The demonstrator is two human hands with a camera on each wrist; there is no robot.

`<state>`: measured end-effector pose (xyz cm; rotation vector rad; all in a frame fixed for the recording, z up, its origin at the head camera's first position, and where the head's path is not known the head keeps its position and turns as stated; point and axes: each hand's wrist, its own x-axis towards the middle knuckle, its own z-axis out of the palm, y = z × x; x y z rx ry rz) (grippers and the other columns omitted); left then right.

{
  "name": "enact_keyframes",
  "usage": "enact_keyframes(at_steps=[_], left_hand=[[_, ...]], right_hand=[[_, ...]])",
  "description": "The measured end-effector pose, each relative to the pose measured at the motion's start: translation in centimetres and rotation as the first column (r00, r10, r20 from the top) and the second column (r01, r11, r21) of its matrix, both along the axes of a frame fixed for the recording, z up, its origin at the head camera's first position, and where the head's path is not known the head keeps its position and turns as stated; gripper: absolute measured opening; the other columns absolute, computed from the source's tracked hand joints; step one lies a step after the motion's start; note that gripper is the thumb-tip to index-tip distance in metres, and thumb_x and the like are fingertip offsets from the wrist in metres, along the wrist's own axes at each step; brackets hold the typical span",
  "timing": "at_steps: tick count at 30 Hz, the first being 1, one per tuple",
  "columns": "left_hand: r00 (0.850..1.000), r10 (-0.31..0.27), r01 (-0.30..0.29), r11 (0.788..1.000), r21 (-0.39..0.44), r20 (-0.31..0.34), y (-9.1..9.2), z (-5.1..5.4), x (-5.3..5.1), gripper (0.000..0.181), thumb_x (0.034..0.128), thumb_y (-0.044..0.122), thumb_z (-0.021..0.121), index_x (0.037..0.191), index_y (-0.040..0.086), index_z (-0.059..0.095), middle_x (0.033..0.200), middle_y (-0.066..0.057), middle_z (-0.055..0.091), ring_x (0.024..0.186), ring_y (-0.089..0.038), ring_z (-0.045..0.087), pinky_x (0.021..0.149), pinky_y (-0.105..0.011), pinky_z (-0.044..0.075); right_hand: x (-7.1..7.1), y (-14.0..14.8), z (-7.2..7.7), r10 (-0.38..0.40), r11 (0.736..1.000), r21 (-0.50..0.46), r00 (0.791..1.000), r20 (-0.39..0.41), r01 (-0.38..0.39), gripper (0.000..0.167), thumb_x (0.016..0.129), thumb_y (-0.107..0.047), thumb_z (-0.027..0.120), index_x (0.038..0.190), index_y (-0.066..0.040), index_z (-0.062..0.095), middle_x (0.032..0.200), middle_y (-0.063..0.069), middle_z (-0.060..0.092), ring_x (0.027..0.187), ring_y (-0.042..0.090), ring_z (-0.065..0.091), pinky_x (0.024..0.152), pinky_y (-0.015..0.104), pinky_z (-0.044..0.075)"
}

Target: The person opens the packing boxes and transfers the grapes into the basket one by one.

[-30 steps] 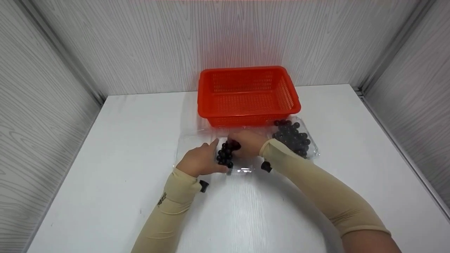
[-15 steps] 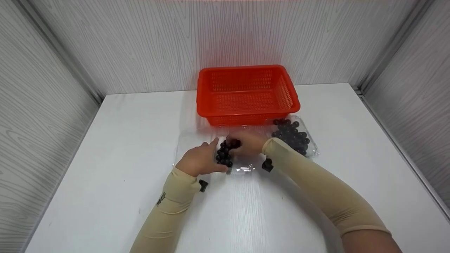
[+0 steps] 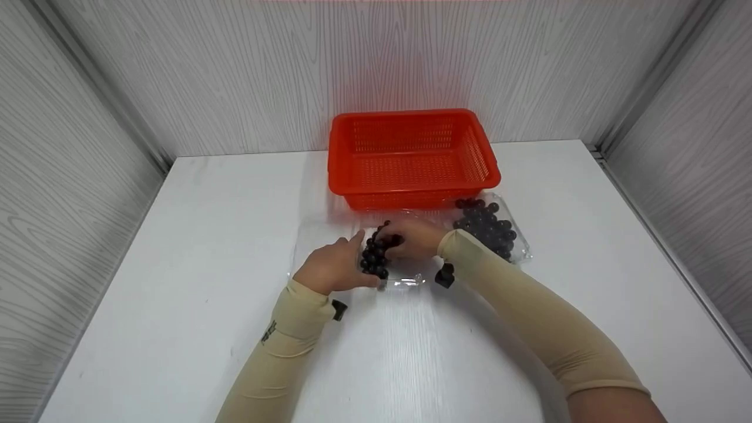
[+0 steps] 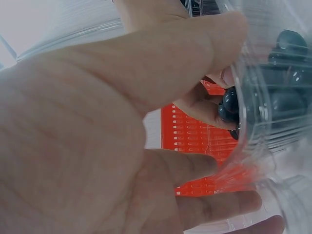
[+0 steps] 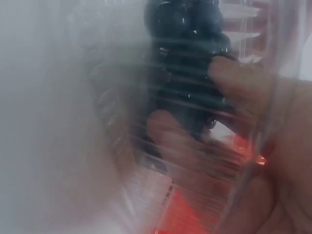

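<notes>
A bunch of dark grapes [image 3: 372, 258] lies at the left inside a clear plastic box [image 3: 405, 283], in front of the red basket. My right hand [image 3: 416, 238] reaches into this box, and its curled fingers hold some of the grapes. Through the blurred clear wall, the right wrist view shows a thumb and fingertips against the dark grapes [image 5: 190, 73]. With thumb and fingers spread nearly straight, my left hand [image 3: 335, 267] touches the left side of the box. The box wall [image 4: 251, 107] meets those fingertips in the left wrist view.
The red perforated basket [image 3: 414, 191] stands just behind the box. To the right is a second clear box with dark grapes [image 3: 490, 232], partly behind my right sleeve [image 3: 529, 305]. A clear lid [image 3: 311, 238] extends left under my left hand. White panels surround the table [image 3: 176, 264].
My right fingers have shifted slightly among the grapes, and a few grapes now show above the fingertips. The left hand stays in place at the box.
</notes>
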<state>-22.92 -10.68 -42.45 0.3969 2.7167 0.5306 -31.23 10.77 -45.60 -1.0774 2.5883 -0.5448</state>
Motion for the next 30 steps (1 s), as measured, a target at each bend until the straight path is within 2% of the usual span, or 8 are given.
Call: enact_keyframes(at_steps=[3,6,10,19,24,30], left_hand=[[1.000,-0.001,0.001,1.000,0.005,0.001,0.0,-0.1,0.0,0.107,0.0839,0.052,0.081,0.165,0.011,0.024,0.157,-0.024,0.043,0.133,-0.041,0.055,0.108,-0.055,0.047],[1.000,-0.010,0.010,1.000,0.000,-0.015,0.1,-0.2,0.0,0.105,0.0843,0.051,0.079,0.165,0.010,0.025,0.154,-0.025,0.047,0.127,-0.040,0.059,0.104,-0.054,0.050],[1.000,-0.014,0.014,1.000,-0.005,-0.024,0.1,-0.2,0.0,0.104,0.0846,0.052,0.078,0.164,0.010,0.026,0.150,-0.026,0.050,0.120,-0.040,0.063,0.101,-0.055,0.052],[1.000,-0.009,0.009,1.000,-0.008,-0.022,0.1,-0.2,-0.2,0.105,0.0852,0.053,0.078,0.165,0.011,0.023,0.144,-0.024,0.055,0.112,-0.037,0.064,0.098,-0.053,0.053],[1.000,-0.005,0.005,1.000,-0.020,-0.014,0.1,-0.1,0.0,0.104,0.0867,0.053,0.077,0.166,0.014,0.023,0.144,-0.024,0.054,0.112,-0.037,0.064,0.099,-0.053,0.053],[1.000,-0.014,0.014,1.000,0.014,-0.015,0.1,-0.1,0.2,0.096,0.0873,0.051,0.077,0.163,0.013,0.032,0.150,-0.025,0.050,0.127,-0.043,0.058,0.104,-0.059,0.048]], right_hand=[[0.2,-0.1,0.1,0.001,1.000,-0.001,1.000,0.000,-0.001,0.032,0.095,-0.012,0.074,0.127,-0.013,0.072,0.121,0.005,0.072,0.116,0.025,0.064,0.105,0.044,0.049],[0.4,-0.3,0.1,-0.028,1.000,0.002,1.000,-0.007,0.028,0.029,0.092,-0.008,0.074,0.121,-0.013,0.073,0.115,0.004,0.072,0.111,0.024,0.065,0.102,0.044,0.051],[0.6,-0.6,-0.2,-0.085,0.996,0.006,0.996,-0.041,0.085,0.024,0.090,-0.010,0.077,0.113,-0.015,0.075,0.107,0.000,0.072,0.104,0.020,0.064,0.099,0.041,0.052],[1.4,-0.8,-0.2,-0.150,0.989,-0.012,0.983,-0.106,0.150,0.024,0.088,-0.011,0.079,0.112,-0.016,0.074,0.107,-0.001,0.071,0.104,0.021,0.063,0.100,0.042,0.050],[1.3,-0.7,-0.1,-0.133,0.991,-0.021,0.986,-0.102,0.131,0.023,0.089,-0.011,0.078,0.110,-0.016,0.073,0.106,-0.001,0.070,0.101,0.021,0.063,0.097,0.041,0.052],[1.1,-0.4,-0.3,-0.101,0.994,-0.048,0.989,-0.104,0.097,0.023,0.091,-0.017,0.080,0.113,-0.018,0.072,0.107,-0.003,0.070,0.103,0.018,0.063,0.099,0.039,0.052]])
